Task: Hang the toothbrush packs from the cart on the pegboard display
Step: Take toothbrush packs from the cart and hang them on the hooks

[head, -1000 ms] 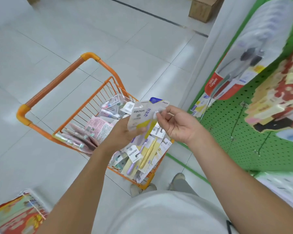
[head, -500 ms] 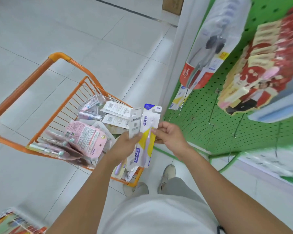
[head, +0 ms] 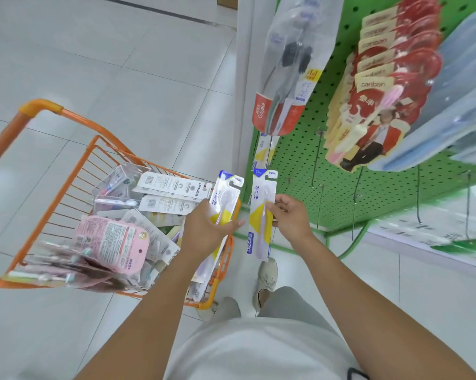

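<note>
Cart (head: 66, 171) at left w/ packs piled inside; pegboard (head: 299, 165) at right, packs hanging on it; two toothbrush packs held betw. them.

A single wide-angle camera worn on the person's head looks forward and steeply down, close over both forearms. The orange cart (head: 66, 171) fills the left of the frame, the green pegboard display (head: 338, 165) rises along the right, its lines bowed by the lens. The tiled floor (head: 121, 64) stretches ahead; the person's shoes (head: 267, 278) show directly below. No second view is offered.
</note>
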Available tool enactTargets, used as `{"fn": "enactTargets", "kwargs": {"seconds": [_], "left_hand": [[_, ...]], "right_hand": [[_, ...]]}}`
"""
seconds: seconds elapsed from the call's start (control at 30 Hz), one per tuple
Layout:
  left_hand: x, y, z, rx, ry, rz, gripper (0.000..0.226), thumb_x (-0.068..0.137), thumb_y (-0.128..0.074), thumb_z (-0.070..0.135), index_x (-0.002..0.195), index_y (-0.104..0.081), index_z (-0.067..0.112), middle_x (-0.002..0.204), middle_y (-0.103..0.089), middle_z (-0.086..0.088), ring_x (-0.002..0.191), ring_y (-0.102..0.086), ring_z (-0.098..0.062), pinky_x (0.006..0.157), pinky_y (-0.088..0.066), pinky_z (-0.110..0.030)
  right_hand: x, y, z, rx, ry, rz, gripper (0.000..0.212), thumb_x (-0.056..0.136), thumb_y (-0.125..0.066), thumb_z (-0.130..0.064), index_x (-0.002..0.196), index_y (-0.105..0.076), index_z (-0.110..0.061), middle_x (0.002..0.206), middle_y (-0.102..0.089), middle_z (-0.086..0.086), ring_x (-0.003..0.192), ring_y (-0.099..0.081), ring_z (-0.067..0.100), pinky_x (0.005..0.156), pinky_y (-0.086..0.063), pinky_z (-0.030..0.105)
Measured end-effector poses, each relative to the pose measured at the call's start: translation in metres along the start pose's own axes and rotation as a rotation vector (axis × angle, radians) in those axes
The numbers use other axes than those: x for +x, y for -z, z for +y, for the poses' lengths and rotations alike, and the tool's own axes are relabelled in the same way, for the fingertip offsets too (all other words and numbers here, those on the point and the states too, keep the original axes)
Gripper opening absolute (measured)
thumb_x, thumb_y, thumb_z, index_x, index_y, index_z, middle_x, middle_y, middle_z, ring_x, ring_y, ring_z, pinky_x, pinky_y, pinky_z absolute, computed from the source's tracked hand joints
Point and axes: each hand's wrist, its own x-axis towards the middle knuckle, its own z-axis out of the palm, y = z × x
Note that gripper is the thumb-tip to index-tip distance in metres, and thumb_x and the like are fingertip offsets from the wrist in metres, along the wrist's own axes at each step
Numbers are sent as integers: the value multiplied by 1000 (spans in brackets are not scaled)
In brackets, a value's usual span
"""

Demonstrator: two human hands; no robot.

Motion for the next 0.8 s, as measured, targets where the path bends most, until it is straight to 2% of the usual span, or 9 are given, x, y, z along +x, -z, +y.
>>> {"fn": "enactTargets", "kwargs": {"seconds": [0.07,0.13,0.23,0.33,0.43,0.53,0.6,0.67,0.8], "left_hand": [[2,-4,5,2,-12,-45,51,66,-89,47,90,-58,15,82,-61,4,75,-56,-8,56,-39,-13],[5,-5,10,27,-13,-84,48,66,-90,46,85,-54,19,79,-58,8,71,-53,-5,54,-36,-13],[9,-7,11,32,8,-104,49,63,-92,44,79,-51,21,75,-54,9,66,-49,-4,51,-35,-13],[12,-8,13,10,8,-95,50,61,-93,43,84,-58,16,77,-61,6,67,-53,-5,54,-40,-8],[16,-7,19,32,23,-65,56,61,-93,45,72,-47,14,66,-47,7,58,-41,-7,52,-37,-11],[16,-7,23,60,4,-44,60,63,-92,46,67,-38,19,61,-38,10,52,-34,-6,50,-34,-13],[15,-9,24,43,-6,-43,52,67,-91,41,65,-41,25,52,-44,14,49,-44,-1,49,-35,-11],[15,-11,25,5,-7,-45,46,73,-88,36,66,-43,29,50,-50,16,49,-47,7,51,-36,-10],[19,-15,22,-30,-4,-102,24,88,-75,37,80,-55,27,72,-60,9,63,-54,2,57,-38,-11]], "right_hand": [[8,0,4,-36,11,-4,19,93,-69,-7,79,-69,-19,70,-66,0,70,-60,22,71,-56,47],[16,-1,11,-50,12,-27,26,92,-70,-8,74,-70,-26,70,-69,-1,74,-64,25,75,-57,57],[28,-2,22,-71,2,-32,12,92,-70,-14,80,-69,-11,72,-68,10,73,-64,26,75,-56,66],[44,-3,27,-101,-9,0,17,91,-70,-18,82,-67,-4,79,-70,19,70,-61,22,77,-56,58],[63,-6,14,-112,-31,67,16,93,-70,-24,83,-70,-11,80,-71,10,68,-56,17,74,-54,41],[84,-12,-7,-81,-35,141,19,96,-66,-23,89,-69,-6,77,-64,2,65,-50,13,67,-43,28],[100,-15,-16,-52,-40,181,23,97,-66,-22,84,-65,-3,70,-58,0,62,-45,12,61,-38,26],[112,-19,-23,-13,-72,210,24,96,-66,-23,81,-64,-3,69,-61,5,64,-46,11,63,-40,24],[129,-22,-32,87,-151,249,17,95,-68,-25,91,-69,-8,81,-67,1,76,-59,14,76,-51,27]]}}
